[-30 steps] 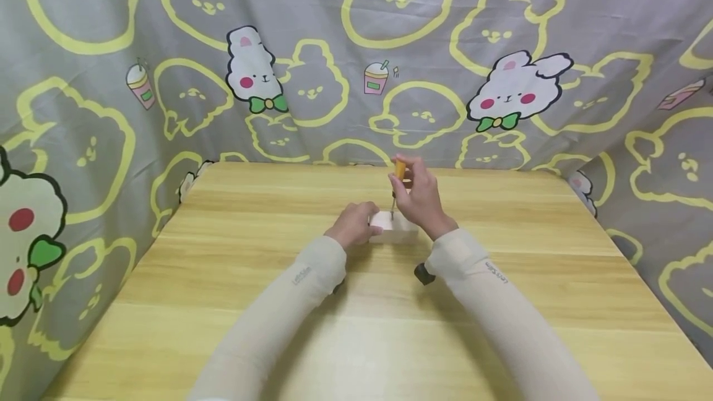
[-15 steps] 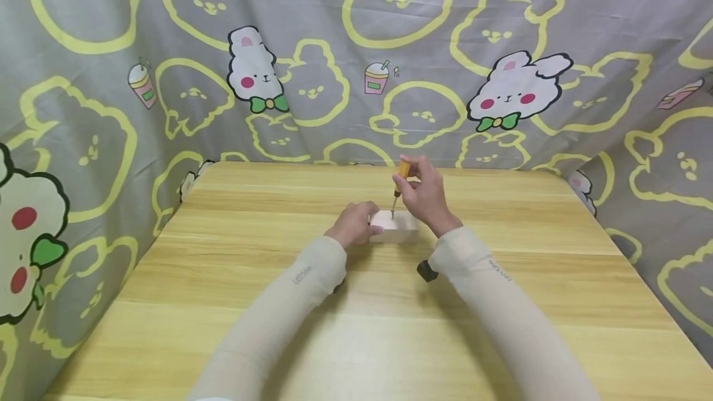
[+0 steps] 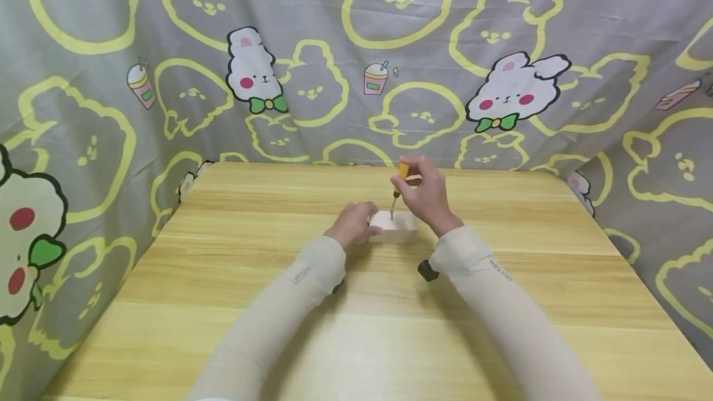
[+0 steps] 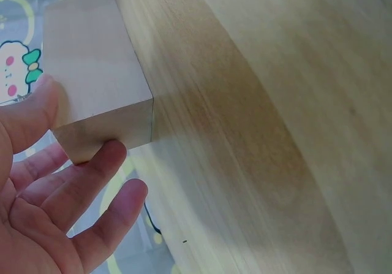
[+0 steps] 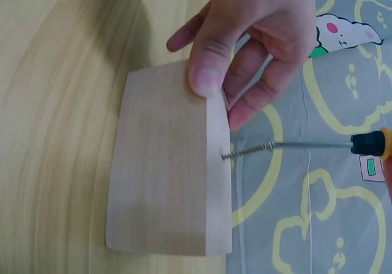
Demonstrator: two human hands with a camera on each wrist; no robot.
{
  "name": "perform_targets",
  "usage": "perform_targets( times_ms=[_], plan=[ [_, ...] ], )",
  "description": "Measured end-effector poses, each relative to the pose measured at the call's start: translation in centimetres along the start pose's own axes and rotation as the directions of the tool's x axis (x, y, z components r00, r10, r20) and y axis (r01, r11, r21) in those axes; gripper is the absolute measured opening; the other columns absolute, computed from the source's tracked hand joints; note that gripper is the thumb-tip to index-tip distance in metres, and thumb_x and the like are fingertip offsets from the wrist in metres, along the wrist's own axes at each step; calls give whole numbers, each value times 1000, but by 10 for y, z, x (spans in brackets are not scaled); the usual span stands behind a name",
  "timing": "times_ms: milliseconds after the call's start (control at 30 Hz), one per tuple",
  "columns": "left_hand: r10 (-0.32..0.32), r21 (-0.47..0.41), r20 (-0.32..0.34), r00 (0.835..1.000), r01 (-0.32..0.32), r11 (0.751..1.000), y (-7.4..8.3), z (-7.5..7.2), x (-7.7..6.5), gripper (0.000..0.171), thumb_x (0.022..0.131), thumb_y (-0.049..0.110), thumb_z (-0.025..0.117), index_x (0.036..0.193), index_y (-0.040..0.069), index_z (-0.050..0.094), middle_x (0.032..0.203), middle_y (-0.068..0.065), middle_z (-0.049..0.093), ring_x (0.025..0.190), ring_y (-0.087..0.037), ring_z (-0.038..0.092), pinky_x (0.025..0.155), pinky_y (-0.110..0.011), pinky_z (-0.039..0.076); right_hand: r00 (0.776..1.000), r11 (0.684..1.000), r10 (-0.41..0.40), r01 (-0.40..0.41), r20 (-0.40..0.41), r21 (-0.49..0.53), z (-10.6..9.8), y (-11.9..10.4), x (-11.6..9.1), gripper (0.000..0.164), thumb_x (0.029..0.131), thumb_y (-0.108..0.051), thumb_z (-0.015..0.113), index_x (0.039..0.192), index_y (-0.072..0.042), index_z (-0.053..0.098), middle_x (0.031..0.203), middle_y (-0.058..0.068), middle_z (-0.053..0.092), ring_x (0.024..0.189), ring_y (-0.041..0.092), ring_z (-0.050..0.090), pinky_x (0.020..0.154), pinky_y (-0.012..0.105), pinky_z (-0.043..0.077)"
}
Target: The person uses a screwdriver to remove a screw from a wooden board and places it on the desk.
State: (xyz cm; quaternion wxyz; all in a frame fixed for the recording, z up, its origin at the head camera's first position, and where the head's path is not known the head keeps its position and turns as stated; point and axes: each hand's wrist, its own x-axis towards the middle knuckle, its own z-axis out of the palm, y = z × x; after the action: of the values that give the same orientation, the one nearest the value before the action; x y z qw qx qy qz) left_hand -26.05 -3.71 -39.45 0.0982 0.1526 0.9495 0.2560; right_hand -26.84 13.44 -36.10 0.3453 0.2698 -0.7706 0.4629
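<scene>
A pale wooden block (image 3: 395, 235) sits near the middle of the table. My left hand (image 3: 352, 225) grips its left end; in the left wrist view the thumb (image 4: 38, 111) lies along one face, with fingertips against the end. A threaded screw (image 5: 248, 151) stands in the block's narrow top face, most of its thread showing. My right hand (image 3: 427, 194) pinches the orange-yellow handle of a screwdriver (image 3: 403, 170) above the block. Its thin metal shaft meets the screw head, nearly in line with it. Only the black collar and a bit of handle show in the right wrist view.
The wood-grain table (image 3: 356, 339) reaches back to a grey curtain (image 3: 334, 17) with cartoon rabbits, which also hangs at both sides. A small black device (image 3: 427, 270) is under the right sleeve cuff (image 3: 459, 255).
My right hand has shifted slightly right, its fingers resettled on the screwdriver handle, which now tilts more to the right. My left hand and the block have stayed put.
</scene>
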Motion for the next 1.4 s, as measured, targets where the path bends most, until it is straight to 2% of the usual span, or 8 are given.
perform_targets(
  times_ms=[133,300,533,700,833,1100,1233,1400],
  plan=[
    [-4,3,1,1000,4,1000,0,1,0,52,89,26,72,134,7,55,133,-10,58,123,-30,52,104,-41,42,1000,999,14,-14,-10,46,-2,1,-1,34,77,9,76,107,7,60,97,20,62,82,31,66,65,34,60],
    [-15,-4,4,1000,15,1000,0,0,-1,52,89,26,71,135,8,55,134,-9,57,124,-30,51,104,-42,43,999,996,48,-48,3,79,-1,-4,0,34,76,15,74,107,11,59,100,26,60,83,38,66,66,43,59],
    [-18,-19,13,1000,18,1000,1,-1,-1,52,90,26,71,135,8,54,133,-10,58,124,-30,51,104,-43,43,995,989,65,-74,72,127,-7,-39,6,32,79,21,64,109,15,56,102,32,59,88,44,65,71,47,58],
    [-18,0,19,1000,18,1000,0,-1,-2,53,89,26,71,135,7,55,133,-10,58,123,-29,52,104,-41,43,997,993,47,-54,67,106,-6,-47,7,31,78,18,69,106,16,56,97,31,61,84,45,66,68,48,59],
    [-15,-3,18,1000,15,1000,0,-1,-3,52,90,26,71,135,7,54,133,-10,58,123,-29,52,104,-41,43,998,997,38,-40,42,68,-2,-45,8,28,80,16,69,105,14,57,99,30,62,83,43,67,68,46,59],
    [-11,-9,19,1000,11,1000,0,-2,-1,52,90,26,71,135,7,54,132,-10,58,123,-30,52,104,-43,43,998,991,60,-64,38,122,10,-8,4,29,84,11,69,110,10,58,103,27,62,88,37,69,73,34,59],
    [-12,-10,19,1000,12,1000,0,-2,-1,52,90,26,71,135,7,54,132,-10,58,124,-30,51,104,-43,42,1000,999,-12,11,11,38,12,-4,2,30,83,4,73,109,8,57,99,22,61,84,34,69,73,30,59],
    [-21,-27,23,1000,22,999,0,-2,-3,53,90,27,70,136,8,53,134,-10,57,125,-31,50,104,-44,42,996,991,-77,73,-38,-116,12,-3,2,26,85,3,71,106,6,56,92,20,62,77,32,68,69,36,60]
  ],
)
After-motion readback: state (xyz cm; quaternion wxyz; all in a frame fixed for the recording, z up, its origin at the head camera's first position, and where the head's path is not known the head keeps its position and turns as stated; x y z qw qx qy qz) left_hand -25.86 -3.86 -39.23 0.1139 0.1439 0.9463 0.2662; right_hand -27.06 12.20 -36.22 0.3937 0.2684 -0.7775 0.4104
